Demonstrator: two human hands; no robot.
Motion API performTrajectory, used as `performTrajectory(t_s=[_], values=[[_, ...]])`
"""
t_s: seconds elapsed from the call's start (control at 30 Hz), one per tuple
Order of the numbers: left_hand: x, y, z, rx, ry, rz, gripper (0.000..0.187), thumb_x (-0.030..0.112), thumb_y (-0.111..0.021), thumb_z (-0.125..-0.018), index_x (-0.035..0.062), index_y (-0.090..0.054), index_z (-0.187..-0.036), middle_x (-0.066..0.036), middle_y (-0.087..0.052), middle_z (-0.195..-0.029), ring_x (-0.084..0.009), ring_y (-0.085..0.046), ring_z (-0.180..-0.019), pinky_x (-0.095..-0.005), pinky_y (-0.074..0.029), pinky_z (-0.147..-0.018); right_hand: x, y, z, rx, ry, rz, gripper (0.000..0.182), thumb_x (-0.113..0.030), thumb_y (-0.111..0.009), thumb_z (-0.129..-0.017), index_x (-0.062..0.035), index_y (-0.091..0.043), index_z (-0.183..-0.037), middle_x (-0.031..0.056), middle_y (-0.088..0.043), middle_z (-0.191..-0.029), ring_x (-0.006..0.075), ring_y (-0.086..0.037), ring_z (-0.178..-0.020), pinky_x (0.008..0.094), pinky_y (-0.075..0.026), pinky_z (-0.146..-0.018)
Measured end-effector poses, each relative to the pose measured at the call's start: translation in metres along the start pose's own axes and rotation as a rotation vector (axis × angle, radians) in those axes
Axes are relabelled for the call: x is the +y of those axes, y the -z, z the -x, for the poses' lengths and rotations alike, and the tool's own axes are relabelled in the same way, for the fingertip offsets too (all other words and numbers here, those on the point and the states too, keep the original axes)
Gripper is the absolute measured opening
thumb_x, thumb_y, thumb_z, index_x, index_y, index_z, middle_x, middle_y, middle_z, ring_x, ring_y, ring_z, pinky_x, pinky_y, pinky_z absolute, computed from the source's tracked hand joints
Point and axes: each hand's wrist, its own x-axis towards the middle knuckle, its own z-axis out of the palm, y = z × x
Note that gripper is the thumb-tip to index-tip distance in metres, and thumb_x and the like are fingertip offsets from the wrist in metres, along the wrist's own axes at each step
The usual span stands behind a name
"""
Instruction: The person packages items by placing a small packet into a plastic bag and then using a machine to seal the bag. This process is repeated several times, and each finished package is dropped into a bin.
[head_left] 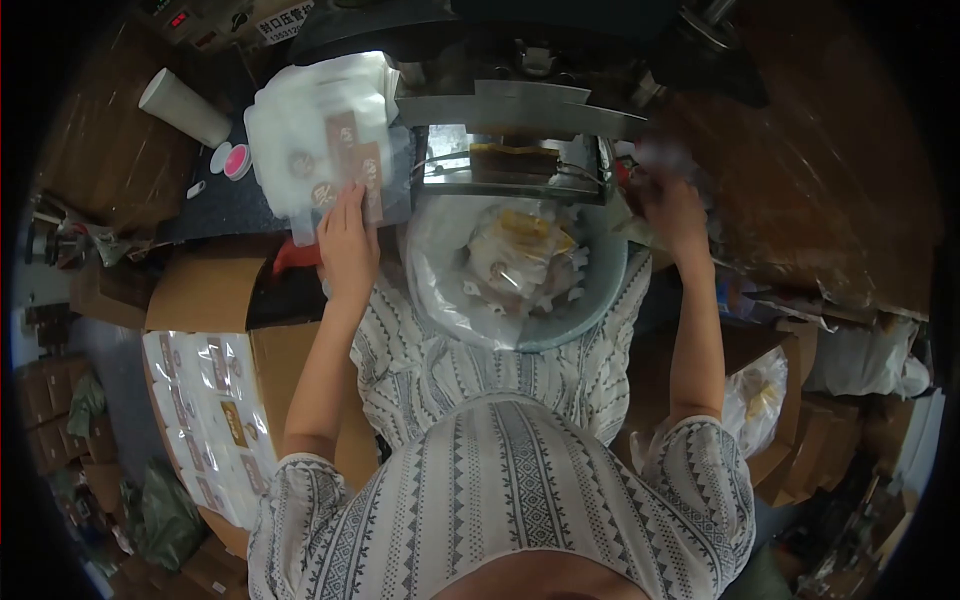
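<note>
My left hand (347,240) lies with its fingers stretched out on the lower edge of a stack of translucent white plastic pouches (290,120) with brown printed labels. The stack rests on the dark bench left of the metal sealing machine (515,180). My right hand (678,215) is at the machine's right side, near a blurred whitish and red thing (660,155). Its fingers are smeared by motion, so I cannot make out whether they hold it. Below the machine, a round tub (590,315) holds crumpled clear and yellow plastic scraps (525,250).
A white cup (185,107) lies on its side at the upper left, near a small pink-topped jar (237,162). At lower left stands a cardboard box (290,370) packed with labelled white packs (205,420). Another cardboard box (795,400) holding plastic bags (757,395) is at right.
</note>
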Motion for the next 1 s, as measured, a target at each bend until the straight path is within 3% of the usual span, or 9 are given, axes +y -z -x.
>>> performTrajectory(t_s=[0.07, 0.13, 0.33, 0.5, 0.6, 0.67, 0.8, 0.87, 1.0], values=[[0.002, 0.011, 0.0, 0.029, 0.019, 0.023, 0.044, 0.012, -0.063, -0.083, 0.0064, -0.051, -0.125, -0.012, -0.056, -0.127, -0.0284, -0.053, -0.117, -0.0392, -0.038, -0.099, 0.005, -0.003, 0.001, 0.121, 0.012, -0.011, 0.031, -0.004, -0.054, -0.084, -0.0072, -0.06, -0.115, 0.0208, -0.064, -0.104, 0.0394, -0.062, -0.094, 0.0443, -0.048, -0.082], [0.002, 0.025, -0.002, 0.033, 0.037, 0.084, 0.022, 0.012, -0.061, -0.086, 0.0069, -0.061, -0.107, -0.01, -0.065, -0.105, -0.0295, -0.062, -0.094, -0.0378, -0.047, -0.084, 0.001, 0.002, 0.003, 0.139, 0.044, -0.065, 0.029, -0.006, -0.055, -0.084, -0.0063, -0.06, -0.114, 0.021, -0.064, -0.103, 0.039, -0.062, -0.093, 0.0434, -0.049, -0.08], [0.028, 0.052, -0.001, 0.049, 0.155, 0.314, 0.011, 0.013, -0.06, -0.088, 0.0032, -0.063, -0.087, -0.014, -0.061, -0.08, -0.036, -0.06, -0.071, -0.0402, -0.046, -0.058, 0.009, 0.002, 0.01, 0.248, 0.109, -0.088, 0.027, -0.013, -0.063, -0.085, -0.0028, -0.061, -0.11, 0.0226, -0.064, -0.098, 0.0372, -0.064, -0.087, 0.0411, -0.049, -0.075], [0.05, 0.056, 0.003, 0.025, 0.116, 0.37, 0.01, 0.011, -0.064, -0.086, 0.0017, -0.062, -0.089, -0.015, -0.061, -0.081, -0.0345, -0.06, -0.07, -0.0375, -0.047, -0.06, 0.001, 0.019, 0.029, 0.161, 0.056, -0.08, 0.023, -0.014, -0.064, -0.085, -0.0004, -0.064, -0.104, 0.0225, -0.065, -0.095, 0.0372, -0.063, -0.085, 0.0396, -0.049, -0.074], [0.058, 0.056, 0.001, 0.005, 0.104, 0.381, 0.011, 0.009, -0.066, -0.085, 0.0002, -0.062, -0.09, -0.016, -0.062, -0.082, -0.0332, -0.06, -0.067, -0.0346, -0.047, -0.06, 0.002, 0.028, 0.034, -0.078, -0.054, -0.095, 0.021, -0.013, -0.063, -0.086, 0.0002, -0.065, -0.102, 0.0205, -0.066, -0.092, 0.0327, -0.065, -0.084, 0.0363, -0.049, -0.074], [0.064, 0.057, 0.002, -0.014, 0.119, 0.373, 0.01, 0.008, -0.066, -0.085, 0.0, -0.062, -0.089, -0.015, -0.063, -0.083, -0.0332, -0.06, -0.067, -0.0343, -0.047, -0.059, 0.013, 0.032, 0.034, -0.147, 0.075, -0.2, 0.021, -0.011, -0.061, -0.087, 0.0002, -0.064, -0.105, 0.0176, -0.068, -0.089, 0.0252, -0.065, -0.081, 0.0325, -0.048, -0.075], [0.071, 0.058, 0.004, -0.02, 0.119, 0.431, 0.008, 0.005, -0.061, -0.082, 0.0046, -0.063, -0.089, -0.012, -0.063, -0.083, -0.0339, -0.062, -0.074, -0.0399, -0.048, -0.061, 0.015, 0.029, 0.025, -0.142, 0.058, -0.302, 0.021, -0.01, -0.059, -0.088, 0.0001, -0.064, -0.106, 0.0152, -0.068, -0.09, 0.0196, -0.064, -0.08, 0.03, -0.048, -0.074], [0.077, 0.06, 0.001, -0.001, 0.103, 0.447, 0.007, 0.006, -0.062, -0.082, 0.0049, -0.063, -0.089, -0.012, -0.063, -0.083, -0.0337, -0.062, -0.073, -0.0397, -0.048, -0.061, 0.005, 0.017, 0.017, 0.129, 0.005, -0.613, 0.021, -0.011, -0.059, -0.089, 0.0006, -0.063, -0.106, 0.0145, -0.068, -0.087, 0.0177, -0.062, -0.076, 0.0299, -0.047, -0.072], [0.083, 0.063, 0.0, -0.006, 0.085, 0.457, 0.005, 0.008, -0.062, -0.083, 0.0044, -0.063, -0.088, -0.011, -0.063, -0.083, -0.0333, -0.062, -0.072, -0.0392, -0.048, -0.061, -0.018, 0.006, 0.014, -0.009, 0.048, -0.303, 0.021, -0.012, -0.058, -0.09, 0.001, -0.063, -0.106, 0.0143, -0.066, -0.083, 0.0156, -0.061, -0.075, 0.0295, -0.047, -0.071]])
